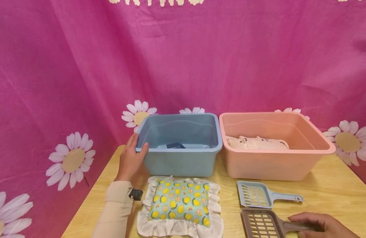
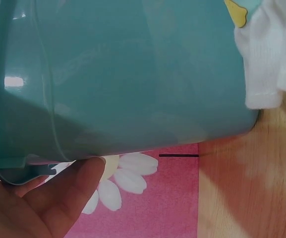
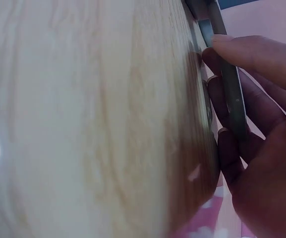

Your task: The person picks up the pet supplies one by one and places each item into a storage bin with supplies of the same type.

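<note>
And the right hand (image 1: 327, 226) has it: fingers (image 3: 229, 148) curled beneath the handle, thumb along it, gripping the brown scoop (image 1: 279, 228) at the near right of the table (image 1: 227, 198), slotted head pointing left. Over to the left hand (image 1: 130, 162), thumb and fingers spread at the left front corner of the blue bin (image 1: 180, 163), touching the rim, fingers extended rather than clenched. Just beyond the brown scoop lies a pale blue scoop (image 1: 269, 198), its handle to the right. Between the forearms, here's a frilled lemon-print cushion (image 1: 177, 205), flat in front of the blue bin. Inside that bin, a dark blue slotted piece (image 1: 175, 145), partly hidden. Right alongside stands the pink bin (image 1: 266, 167), a pale printed bundle (image 1: 260, 143) within, and behind it all hangs magenta cloth (image 1: 183, 66) with white daisies!
</note>
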`<state>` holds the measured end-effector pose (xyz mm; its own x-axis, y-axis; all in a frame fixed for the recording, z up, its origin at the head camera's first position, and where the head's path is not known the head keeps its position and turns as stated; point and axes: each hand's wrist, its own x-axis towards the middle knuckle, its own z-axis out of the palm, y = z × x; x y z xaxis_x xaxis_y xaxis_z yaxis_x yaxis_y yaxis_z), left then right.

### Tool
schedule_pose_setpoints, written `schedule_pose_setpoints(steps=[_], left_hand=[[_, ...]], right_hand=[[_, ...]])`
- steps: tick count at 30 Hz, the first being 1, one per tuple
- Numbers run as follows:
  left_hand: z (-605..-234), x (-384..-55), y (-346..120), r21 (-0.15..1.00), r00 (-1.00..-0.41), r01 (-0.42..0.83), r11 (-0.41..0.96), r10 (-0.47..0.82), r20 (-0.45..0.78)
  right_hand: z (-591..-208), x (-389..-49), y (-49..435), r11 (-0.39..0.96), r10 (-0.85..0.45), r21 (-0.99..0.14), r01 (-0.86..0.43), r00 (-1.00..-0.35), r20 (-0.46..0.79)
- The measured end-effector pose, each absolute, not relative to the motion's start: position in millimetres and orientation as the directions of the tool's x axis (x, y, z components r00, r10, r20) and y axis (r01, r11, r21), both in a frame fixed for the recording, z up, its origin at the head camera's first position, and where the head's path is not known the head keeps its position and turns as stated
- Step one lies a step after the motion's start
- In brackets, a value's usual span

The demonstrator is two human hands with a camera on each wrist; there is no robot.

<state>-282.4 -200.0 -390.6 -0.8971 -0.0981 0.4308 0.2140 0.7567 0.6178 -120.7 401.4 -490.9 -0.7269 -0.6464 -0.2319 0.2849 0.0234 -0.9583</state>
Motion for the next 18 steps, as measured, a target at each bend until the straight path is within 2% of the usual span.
schedule_pose_setpoints(steps=[6,9,18], left_hand=[[-389.9,-282.5,-199.4,0.623,-0.897,0.211,0.753,-0.104,0.429],[-390.2,-281.2,-198.9,0.634,-0.903,0.2,0.747,-0.111,0.415],[-388.4,-279.3,-198.0,0.654,-0.911,0.196,0.73,-0.111,0.397]], right_hand=[[-487.7,-118.4,397.2,0.059,-0.564,-0.927,0.369,-0.754,-0.336],[-488.3,-116.4,396.1,0.048,-0.564,-0.929,0.368,-0.758,-0.329],[-486.3,-117.3,397.3,0.12,-0.565,-0.958,0.259,-0.776,-0.28]])
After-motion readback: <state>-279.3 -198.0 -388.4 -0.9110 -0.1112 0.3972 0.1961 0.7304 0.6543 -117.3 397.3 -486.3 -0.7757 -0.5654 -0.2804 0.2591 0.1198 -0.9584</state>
